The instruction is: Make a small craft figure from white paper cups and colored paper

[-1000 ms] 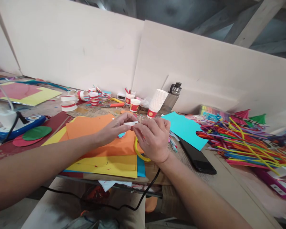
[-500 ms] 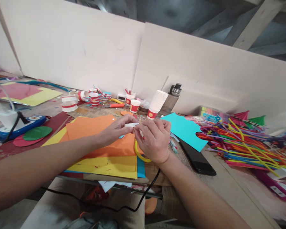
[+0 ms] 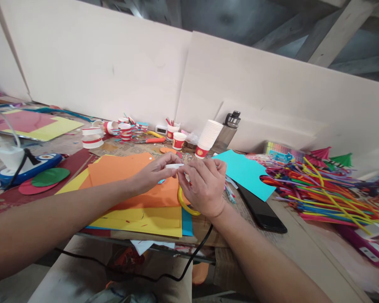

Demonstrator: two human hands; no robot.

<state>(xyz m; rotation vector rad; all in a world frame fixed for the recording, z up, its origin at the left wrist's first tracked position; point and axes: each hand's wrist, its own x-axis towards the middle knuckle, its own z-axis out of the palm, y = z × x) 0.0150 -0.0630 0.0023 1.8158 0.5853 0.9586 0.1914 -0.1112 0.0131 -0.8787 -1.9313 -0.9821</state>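
A small white strip [image 3: 173, 166], seemingly paper, is pinched between the thumb and fingers of my left hand [image 3: 153, 172]. My right hand [image 3: 204, 183] is closed, its fingertips meeting the strip's right end; a tiny bit of red shows at its fingers. Both hands are over orange paper sheets [image 3: 120, 168], which lie on yellow sheets [image 3: 158, 225]. Partly behind my right hand is a yellow loop [image 3: 183, 205], its kind unclear.
Behind the hands stand a stack of paper cups [image 3: 208, 136], a grey bottle [image 3: 225, 134] and cut cup rings [image 3: 124, 132]. To the right lie cyan paper [image 3: 244, 172], a black phone [image 3: 265, 212] and pipe cleaners [image 3: 325, 189]. A blue power strip [image 3: 31, 166] sits left.
Almost nothing differs. Both hands keep their place and their pinch on the white strip, which looks slightly tilted compared with before.
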